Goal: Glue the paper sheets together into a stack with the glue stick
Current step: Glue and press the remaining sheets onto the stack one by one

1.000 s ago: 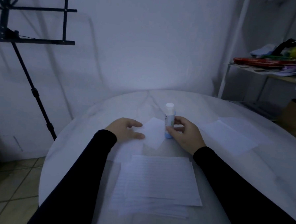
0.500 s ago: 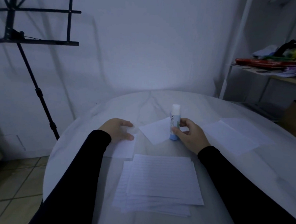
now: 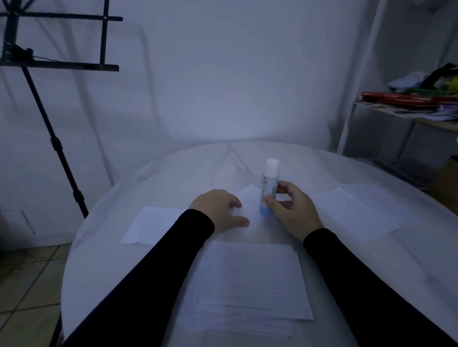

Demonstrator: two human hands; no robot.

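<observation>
The gluing looks barely under way, if it has begun at all. At the centre of the frame the right hand holds the glue stick upright on the table, thumb and fingers curled round its lower barrel, and the white cap appears to sit on top, so I judge no glue is going on yet. Just left of it the left hand rests on a small sheet, its fingers fairly straight, holding the paper down and not gripping it.

Low in the middle of the frame lies a pile of lined sheets, its edges fanned and uneven. Whether any of these are stuck to one another I cannot tell from here.

Loose paper lies scattered: a single sheet at centre left, partly under the left sleeve, and two overlapping sheets at centre right, well apart from the pile.

So nearly everything seems left: uncap the stick, spread glue on a sheet, lay the next one on it, and gather the strays into one stack.

In the upper left stands a black music stand, and a cluttered shelf is at the upper right.
</observation>
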